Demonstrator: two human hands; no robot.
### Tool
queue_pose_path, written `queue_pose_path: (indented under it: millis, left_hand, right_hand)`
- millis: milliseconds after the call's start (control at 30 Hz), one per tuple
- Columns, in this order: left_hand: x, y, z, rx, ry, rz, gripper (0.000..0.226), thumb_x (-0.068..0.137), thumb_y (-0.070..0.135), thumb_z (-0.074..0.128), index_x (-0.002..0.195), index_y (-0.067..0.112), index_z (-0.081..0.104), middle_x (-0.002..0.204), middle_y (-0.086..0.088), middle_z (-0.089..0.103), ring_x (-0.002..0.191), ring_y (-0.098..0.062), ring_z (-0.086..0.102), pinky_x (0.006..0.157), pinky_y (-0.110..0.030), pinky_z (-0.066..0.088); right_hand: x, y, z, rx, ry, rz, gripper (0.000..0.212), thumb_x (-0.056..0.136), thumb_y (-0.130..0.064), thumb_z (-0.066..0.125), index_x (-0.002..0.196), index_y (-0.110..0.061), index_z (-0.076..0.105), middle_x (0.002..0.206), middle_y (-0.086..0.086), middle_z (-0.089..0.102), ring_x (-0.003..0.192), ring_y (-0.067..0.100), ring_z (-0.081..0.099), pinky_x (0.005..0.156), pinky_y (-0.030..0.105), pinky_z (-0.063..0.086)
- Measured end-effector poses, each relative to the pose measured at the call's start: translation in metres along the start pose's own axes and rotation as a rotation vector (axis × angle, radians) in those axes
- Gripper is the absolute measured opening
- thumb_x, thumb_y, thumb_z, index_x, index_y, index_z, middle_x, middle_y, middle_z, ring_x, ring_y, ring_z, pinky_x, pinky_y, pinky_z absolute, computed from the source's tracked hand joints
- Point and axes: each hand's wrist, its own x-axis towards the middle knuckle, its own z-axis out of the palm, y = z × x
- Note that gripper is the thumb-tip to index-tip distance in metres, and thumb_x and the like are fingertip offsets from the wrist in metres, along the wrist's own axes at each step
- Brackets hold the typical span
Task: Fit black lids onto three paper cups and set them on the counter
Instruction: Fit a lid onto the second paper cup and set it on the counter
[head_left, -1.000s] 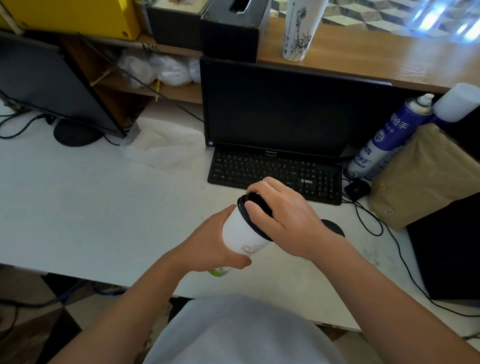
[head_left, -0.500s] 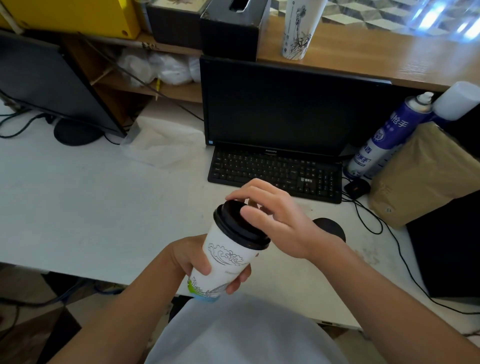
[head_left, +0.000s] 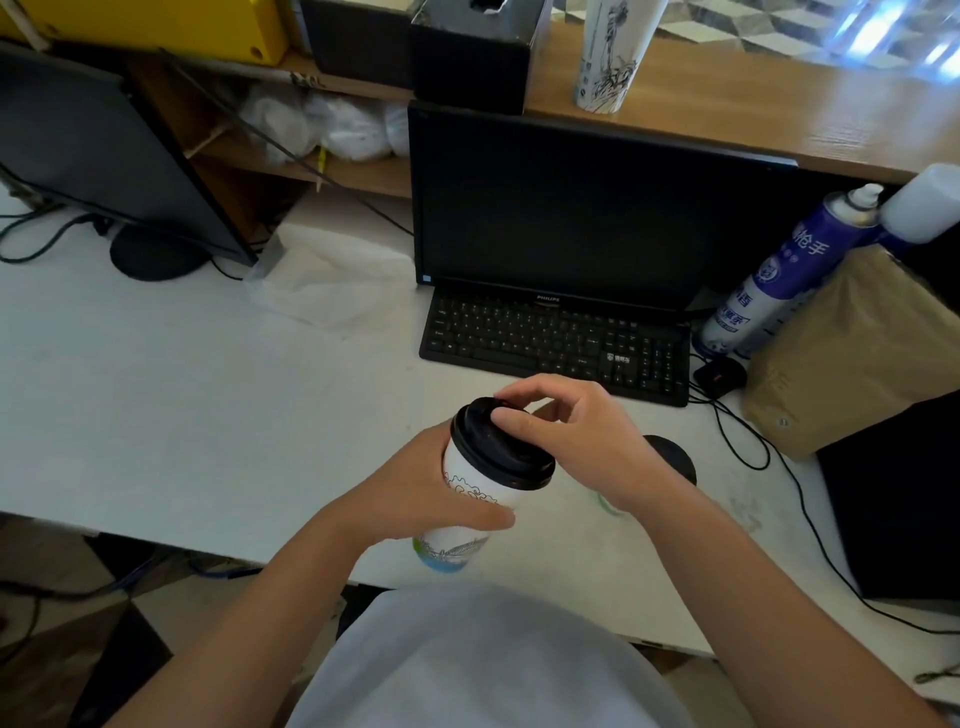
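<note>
A white paper cup (head_left: 470, 496) with line drawings and a green-blue base is held above the white desk's front edge, leaning slightly to the right. My left hand (head_left: 415, 493) grips its side. A black lid (head_left: 501, 447) sits on its rim. My right hand (head_left: 576, 436) comes in from the right, thumb on the lid's top and curled fingertips at its far edge. A second black lid (head_left: 672, 454) lies on the desk behind my right wrist, partly hidden. A tall stack of white cups (head_left: 610, 52) stands on the wooden counter (head_left: 779, 104).
Straight ahead are a black monitor (head_left: 597, 208) and keyboard (head_left: 556, 343). To the right are a blue spray can (head_left: 779, 275), a brown paper bag (head_left: 862, 353), a black box (head_left: 898, 499) and cables. A second monitor (head_left: 93, 145) stands at the left, with crumpled white paper (head_left: 337, 280) beside it.
The cup swung from lying tilted away to nearly upright in my left hand. My right hand went from covering the lid with its palm to touching it with thumb and fingertips.
</note>
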Motion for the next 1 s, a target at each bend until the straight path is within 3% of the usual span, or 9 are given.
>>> queue_pose_path:
  millis: [100, 167, 300, 400, 533, 633, 733, 867, 1000]
  left_hand:
    - [-0.001, 0.001, 0.011, 0.122, 0.236, 0.077, 0.078, 0.056, 0.040, 0.091, 0.123, 0.050, 0.053, 0.111, 0.023, 0.070, 0.101, -0.004, 0.069, 0.080, -0.029, 0.060]
    - [-0.004, 0.000, 0.015, 0.171, 0.388, 0.134, 0.082, 0.054, 0.047, 0.089, 0.124, 0.055, 0.047, 0.111, 0.030, 0.065, 0.100, 0.000, 0.067, 0.071, -0.021, 0.060]
    - [-0.004, 0.002, 0.017, 0.190, 0.555, 0.295, 0.086, 0.059, 0.041, 0.089, 0.126, 0.058, 0.038, 0.120, 0.041, 0.054, 0.116, 0.009, 0.055, 0.081, -0.002, 0.047]
    - [-0.003, 0.005, 0.010, 0.070, 0.504, 0.335, 0.087, 0.056, 0.030, 0.090, 0.130, 0.041, 0.045, 0.119, 0.030, 0.059, 0.117, -0.003, 0.059, 0.084, -0.010, 0.052]
    - [-0.005, 0.007, -0.005, -0.106, 0.283, 0.324, 0.078, 0.057, 0.020, 0.085, 0.129, 0.025, 0.054, 0.117, 0.011, 0.070, 0.112, -0.017, 0.066, 0.084, -0.020, 0.055]
    - [-0.006, 0.010, -0.010, -0.102, 0.232, 0.306, 0.079, 0.056, 0.018, 0.083, 0.129, 0.025, 0.054, 0.114, 0.013, 0.071, 0.110, -0.016, 0.067, 0.081, -0.018, 0.055]
    - [-0.007, 0.011, -0.016, -0.077, 0.185, 0.285, 0.081, 0.057, 0.022, 0.084, 0.132, 0.029, 0.053, 0.119, 0.012, 0.069, 0.115, -0.018, 0.065, 0.085, -0.020, 0.055]
    - [-0.007, 0.013, -0.026, -0.048, -0.023, 0.223, 0.076, 0.058, 0.024, 0.084, 0.120, 0.059, 0.056, 0.123, 0.014, 0.068, 0.122, -0.015, 0.062, 0.092, -0.026, 0.057]
    - [0.002, 0.009, -0.017, 0.050, 0.160, 0.261, 0.086, 0.064, 0.018, 0.092, 0.137, 0.031, 0.050, 0.125, 0.011, 0.066, 0.121, -0.016, 0.062, 0.097, -0.032, 0.057]
  right_hand:
    - [0.002, -0.001, 0.000, 0.015, 0.059, -0.017, 0.009, 0.089, -0.033, 0.076, 0.097, -0.036, 0.076, 0.095, -0.017, 0.074, 0.071, 0.007, 0.067, 0.065, 0.021, 0.057]
    - [0.002, -0.002, -0.001, 0.047, 0.087, -0.023, 0.010, 0.092, -0.028, 0.073, 0.098, -0.034, 0.076, 0.091, -0.016, 0.075, 0.064, 0.002, 0.064, 0.059, 0.018, 0.053]
    - [-0.003, -0.008, -0.006, 0.220, 0.039, -0.072, 0.017, 0.098, -0.013, 0.066, 0.108, -0.022, 0.076, 0.095, -0.001, 0.078, 0.070, 0.020, 0.069, 0.062, 0.028, 0.056]
    - [-0.007, -0.011, -0.008, 0.338, -0.020, -0.105, 0.021, 0.097, -0.006, 0.065, 0.114, -0.013, 0.074, 0.101, 0.011, 0.076, 0.081, 0.033, 0.070, 0.063, 0.032, 0.057]
    - [-0.012, -0.017, -0.013, 0.379, -0.120, -0.133, 0.028, 0.091, -0.006, 0.071, 0.117, -0.018, 0.074, 0.093, 0.004, 0.065, 0.069, 0.023, 0.066, 0.063, 0.030, 0.057]
    - [-0.014, -0.021, -0.016, 0.251, -0.146, -0.169, 0.040, 0.084, -0.010, 0.080, 0.120, -0.026, 0.074, 0.099, 0.000, 0.059, 0.071, 0.017, 0.065, 0.066, 0.033, 0.058]
    - [-0.016, -0.026, -0.015, 0.023, -0.118, -0.204, 0.059, 0.073, -0.031, 0.087, 0.129, -0.033, 0.067, 0.109, -0.002, 0.055, 0.085, 0.016, 0.061, 0.069, 0.037, 0.061]
    - [-0.016, -0.028, -0.017, -0.213, -0.164, -0.306, 0.073, 0.071, -0.052, 0.085, 0.138, -0.036, 0.060, 0.114, -0.016, 0.050, 0.093, 0.012, 0.054, 0.070, 0.025, 0.054]
    - [-0.014, -0.028, -0.009, -0.424, -0.067, -0.346, 0.088, 0.074, -0.070, 0.070, 0.149, -0.030, 0.049, 0.115, -0.026, 0.039, 0.101, -0.010, 0.047, 0.077, 0.006, 0.043]
